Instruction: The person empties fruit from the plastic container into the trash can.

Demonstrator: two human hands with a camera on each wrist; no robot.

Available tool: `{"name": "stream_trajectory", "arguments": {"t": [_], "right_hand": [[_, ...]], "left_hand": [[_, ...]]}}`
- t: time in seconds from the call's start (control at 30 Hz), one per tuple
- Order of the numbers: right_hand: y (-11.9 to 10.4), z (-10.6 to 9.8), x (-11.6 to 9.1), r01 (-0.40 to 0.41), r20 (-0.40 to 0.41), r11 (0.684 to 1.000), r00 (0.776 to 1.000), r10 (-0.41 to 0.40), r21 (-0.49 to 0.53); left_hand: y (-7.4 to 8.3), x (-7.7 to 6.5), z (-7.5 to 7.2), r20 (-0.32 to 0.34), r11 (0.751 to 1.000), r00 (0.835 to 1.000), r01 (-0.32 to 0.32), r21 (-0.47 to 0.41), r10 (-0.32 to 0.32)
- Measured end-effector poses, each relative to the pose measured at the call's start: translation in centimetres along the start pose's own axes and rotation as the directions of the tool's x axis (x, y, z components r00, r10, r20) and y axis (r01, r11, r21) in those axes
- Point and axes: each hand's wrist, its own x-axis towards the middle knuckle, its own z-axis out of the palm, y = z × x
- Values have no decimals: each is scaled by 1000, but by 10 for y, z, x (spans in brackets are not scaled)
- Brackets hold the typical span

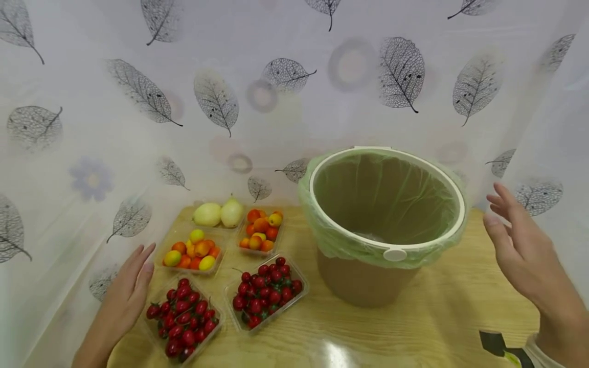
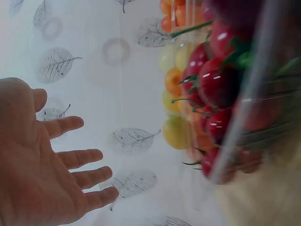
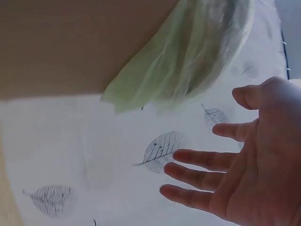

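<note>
Left hand [image 1: 121, 296], right hand [image 1: 529, 260]: wide, empty | near left: tomatoes [image 1: 188, 336] tubbed | near right: bag [image 1: 324, 243] folded over bin [image 1: 363, 283], likely against slipping

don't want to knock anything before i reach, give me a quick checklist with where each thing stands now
1. Left grip free: ok, it holds nothing.
2. Right grip free: ok, open beside the bin and apart from it.
3. Bin standing steady: ok, as far as seen, upright on the table.
4. Liner folded over the bin's edge: ok at the front and sides; the outside at the back is hidden.
5. Bin's bottom bare: cannot tell, the near edge blocks the view.
6. Front-left red fruit tray clear of the left grip: ok, the left wrist view shows a gap.
</note>
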Motion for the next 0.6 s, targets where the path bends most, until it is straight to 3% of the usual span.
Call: {"name": "stream_trajectory", "arguments": {"t": [0.13,0.3,0.37,0.43,0.5,0.53,0.6], "right_hand": [[-17,7,1,50,-45,992,998,-45,117],[-36,14,1,79,-59,955,996,-65,284],[-39,16,0,87,-55,926,996,-71,366],[-39,19,-1,98,-51,898,995,-84,428],[-39,21,-1,90,-41,872,996,-80,482],[-38,22,-2,84,-36,878,996,-76,471],[-38,24,-2,68,-29,902,998,-61,425]], "left_hand": [[-11,-20,2,3,995,995,95,-25,-95],[-26,-43,11,19,977,979,206,-55,-205],[-31,-50,14,75,952,954,296,-79,-291],[-37,-56,20,131,923,934,351,-158,-333],[-40,-61,26,218,861,888,451,-236,-405],[-41,-64,29,248,834,868,488,-259,-431],[-45,-70,35,270,812,861,501,-299,-432]]}}
